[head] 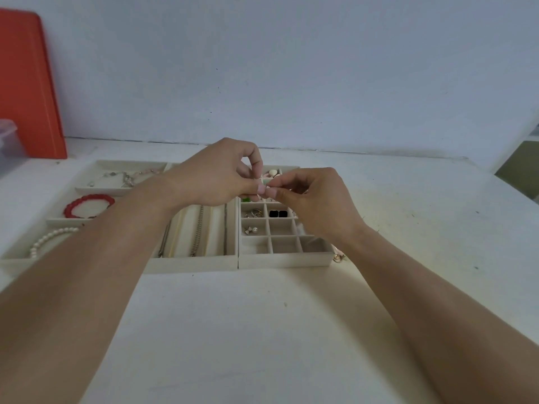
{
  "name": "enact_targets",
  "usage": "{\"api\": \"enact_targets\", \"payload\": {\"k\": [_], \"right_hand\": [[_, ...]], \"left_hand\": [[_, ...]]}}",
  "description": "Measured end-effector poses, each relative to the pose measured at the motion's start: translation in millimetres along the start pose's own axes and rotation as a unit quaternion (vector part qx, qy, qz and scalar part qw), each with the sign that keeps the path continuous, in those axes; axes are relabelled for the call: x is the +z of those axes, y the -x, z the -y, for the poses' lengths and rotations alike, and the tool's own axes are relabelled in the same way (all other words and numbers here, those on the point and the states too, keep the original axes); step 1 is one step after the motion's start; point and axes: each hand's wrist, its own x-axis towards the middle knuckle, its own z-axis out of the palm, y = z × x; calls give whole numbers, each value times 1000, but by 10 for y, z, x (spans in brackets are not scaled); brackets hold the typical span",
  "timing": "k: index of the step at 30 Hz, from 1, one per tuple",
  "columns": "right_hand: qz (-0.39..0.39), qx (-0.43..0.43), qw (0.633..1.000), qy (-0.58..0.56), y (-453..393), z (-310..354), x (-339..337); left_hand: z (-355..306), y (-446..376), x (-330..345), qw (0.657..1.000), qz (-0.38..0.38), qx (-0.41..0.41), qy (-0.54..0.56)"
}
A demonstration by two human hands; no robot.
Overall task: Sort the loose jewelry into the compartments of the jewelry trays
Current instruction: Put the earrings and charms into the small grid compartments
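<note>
While both forearms reach forward over the white table (262, 330), the left hand (215, 173) and the right hand (315, 196) meet fingertip to fingertip above the grid tray (285, 259). Each hand is curled, thumb and forefinger pinching one small pale piece of jewelry (267, 182) held between them; what kind of piece it is cannot be told, as the fingers cover most of it. It hangs in the air over the far cells of the grid tray. In nearer cells lie a pair of black square studs (278, 213), gold rings (254, 213) and a small pearl earring (251, 229). The left tray holds a red bead bracelet (89, 204) and a pearl strand (49, 239) in separate compartments. The middle tray holds chains (199, 228) laid lengthwise.
</note>
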Motion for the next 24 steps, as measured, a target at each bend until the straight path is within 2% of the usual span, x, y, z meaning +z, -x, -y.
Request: {"api": "enact_targets", "payload": {"k": [3, 6, 12, 15, 24], "right_hand": [[10, 10, 1000, 28, -20, -23, -13], [53, -9, 994, 99, -9, -46, 0], [141, -79, 958, 237, 30, -12, 105], [159, -77, 944, 279, 21, 3, 141], [171, -42, 934, 310, 11, 43, 194]], "left_hand": [[39, -12, -15, 1000, -1, -9, -27], [93, -13, -45, 999, 0, -25, -37], [140, -30, -59, 998, 2, -36, -46], [139, -33, -78, 999, -3, -29, -45], [112, -27, -94, 999, -5, -26, -44]]}}
